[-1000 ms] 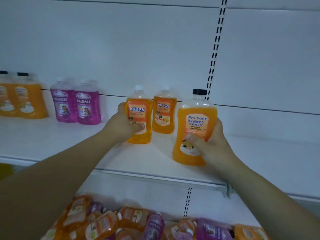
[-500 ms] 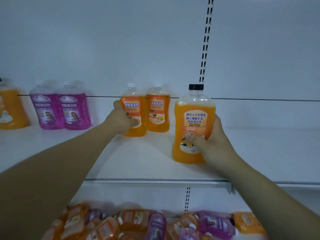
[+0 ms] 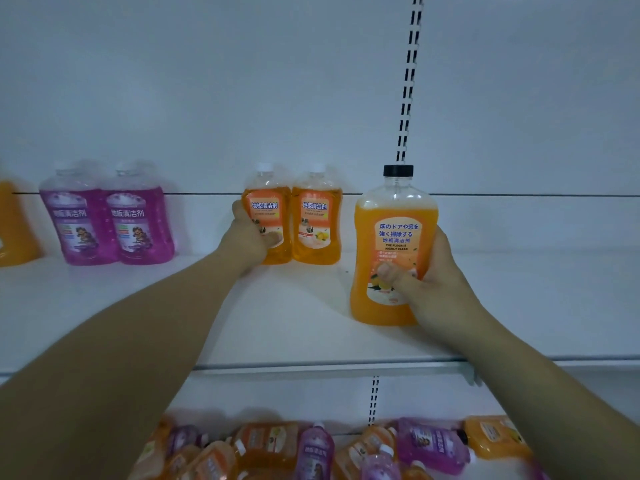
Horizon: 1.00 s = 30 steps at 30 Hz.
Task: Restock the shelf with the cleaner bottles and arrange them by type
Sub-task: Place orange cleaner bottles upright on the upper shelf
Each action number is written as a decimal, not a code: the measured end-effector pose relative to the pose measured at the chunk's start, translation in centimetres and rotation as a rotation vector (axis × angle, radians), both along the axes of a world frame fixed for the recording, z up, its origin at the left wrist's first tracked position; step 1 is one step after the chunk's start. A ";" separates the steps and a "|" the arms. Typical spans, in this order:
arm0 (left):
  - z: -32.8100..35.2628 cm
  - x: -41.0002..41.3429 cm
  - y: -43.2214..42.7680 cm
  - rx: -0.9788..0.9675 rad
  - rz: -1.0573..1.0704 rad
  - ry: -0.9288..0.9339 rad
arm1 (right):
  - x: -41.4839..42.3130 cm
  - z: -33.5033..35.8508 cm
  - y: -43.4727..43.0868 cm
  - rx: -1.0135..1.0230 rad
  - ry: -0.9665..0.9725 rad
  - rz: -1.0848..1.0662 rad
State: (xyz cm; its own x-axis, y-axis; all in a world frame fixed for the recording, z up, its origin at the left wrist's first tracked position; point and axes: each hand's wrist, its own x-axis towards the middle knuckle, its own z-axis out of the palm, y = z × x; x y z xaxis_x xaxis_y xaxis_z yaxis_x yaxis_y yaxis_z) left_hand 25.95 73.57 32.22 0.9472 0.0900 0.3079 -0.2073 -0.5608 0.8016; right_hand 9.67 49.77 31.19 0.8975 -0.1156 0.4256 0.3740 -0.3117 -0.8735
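- On the shelf (image 3: 294, 323), toward 11 o'clock from its middle, your left hand (image 3: 251, 237) is wrapped around the white-capped orange bottle (image 3: 268, 216). The bottle is upright and deep against the back panel.
- Its twin (image 3: 317, 220) stands at 3 o'clock of that bottle, apparently touching it, labels facing out. The grip looks meant to square the pair into one group of a type.
- At 3 o'clock of that pair, and nearer the shelf edge, your right hand (image 3: 429, 282) clasps the black-capped orange bottle (image 3: 394, 237) low on its body, thumb across the label. The base seems to rest on the shelf.
- This bottle is bigger and labelled differently, so keeping it apart from the pair fits sorting by type. It probably still has to go back.
- Two purple bottles (image 3: 107, 223) stand together at 9 o'clock, well apart from the orange pair.
- Loose bottles (image 3: 311, 448) lie in a heap on the level below, at 6 o'clock, so plenty of restocking remains.
- A second ago the white-capped bottle stood forward of its twin with a gap between them; you have since pushed it back and alongside.
- The black-capped bottle has hardly moved, and your grip on it is unchanged.
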 end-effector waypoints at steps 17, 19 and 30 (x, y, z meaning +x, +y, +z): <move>-1.0 -7.5 4.2 0.671 -0.012 0.347 | 0.9 2.7 1.5 -0.147 -0.052 -0.033; -1.5 -9.0 5.9 0.682 0.013 0.365 | 1.6 3.2 2.8 -0.171 -0.045 0.039; -1.1 -14.6 19.6 0.624 0.142 0.413 | 2.9 3.3 17.0 -0.192 -0.029 0.302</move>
